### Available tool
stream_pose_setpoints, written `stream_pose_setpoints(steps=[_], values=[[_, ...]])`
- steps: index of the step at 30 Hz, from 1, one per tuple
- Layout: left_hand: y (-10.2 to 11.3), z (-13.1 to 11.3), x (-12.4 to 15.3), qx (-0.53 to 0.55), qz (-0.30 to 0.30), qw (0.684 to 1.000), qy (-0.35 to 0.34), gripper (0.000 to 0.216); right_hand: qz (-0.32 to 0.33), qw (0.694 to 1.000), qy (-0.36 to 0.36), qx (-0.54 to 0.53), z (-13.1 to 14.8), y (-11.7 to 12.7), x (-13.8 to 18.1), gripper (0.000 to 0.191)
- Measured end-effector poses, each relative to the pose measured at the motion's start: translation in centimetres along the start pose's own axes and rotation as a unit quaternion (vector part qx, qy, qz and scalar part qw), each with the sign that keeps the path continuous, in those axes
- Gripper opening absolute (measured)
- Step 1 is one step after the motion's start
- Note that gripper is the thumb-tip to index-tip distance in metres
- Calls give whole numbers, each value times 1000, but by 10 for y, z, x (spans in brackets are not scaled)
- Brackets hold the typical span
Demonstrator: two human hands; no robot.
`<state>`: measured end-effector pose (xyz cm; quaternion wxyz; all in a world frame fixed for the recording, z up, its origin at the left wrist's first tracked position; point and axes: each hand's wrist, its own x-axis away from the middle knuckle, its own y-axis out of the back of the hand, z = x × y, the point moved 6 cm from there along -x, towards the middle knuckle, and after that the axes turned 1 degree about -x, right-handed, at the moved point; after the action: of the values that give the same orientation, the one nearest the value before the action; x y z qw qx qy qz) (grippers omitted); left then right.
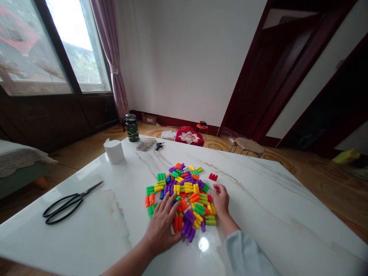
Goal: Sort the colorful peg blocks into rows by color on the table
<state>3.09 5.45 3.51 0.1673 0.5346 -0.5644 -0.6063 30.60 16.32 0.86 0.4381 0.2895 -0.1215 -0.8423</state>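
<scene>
A heap of plastic building blocks [188,188] in purple, green, yellow, orange and red lies on the marble-patterned table. My left hand [163,220] rests on the heap's near left side, fingers spread, palm down, covering some blocks. Beside the heap's right edge is my right hand [221,199], its fingers curled inward; whether anything is inside them is hidden. A single red block [213,176] lies apart, just beyond my right fingertips. Purple blocks [188,231] sit at the heap's near edge, right of my left thumb.
Black-handled scissors [73,203] lie on the table [94,237] at left. Farther back stand a white paper roll [114,151] and a dark green bottle [132,128], with small dark pliers [159,146] nearby. A stool [248,145] stands beyond the table's far edge.
</scene>
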Motion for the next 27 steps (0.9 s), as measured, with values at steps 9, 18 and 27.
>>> stream_pose_setpoints(steps=[9,18,27], values=[[-6,2,1,9,17,1000,-1,75,102,986,126,-25,53,8,57,42],[8,-3,-1,31,-20,999,10,92,192,965,173,-38,109,-29,113,53],[3,0,-1,14,9,1000,8,94,213,949,99,-209,113,-13,92,31]])
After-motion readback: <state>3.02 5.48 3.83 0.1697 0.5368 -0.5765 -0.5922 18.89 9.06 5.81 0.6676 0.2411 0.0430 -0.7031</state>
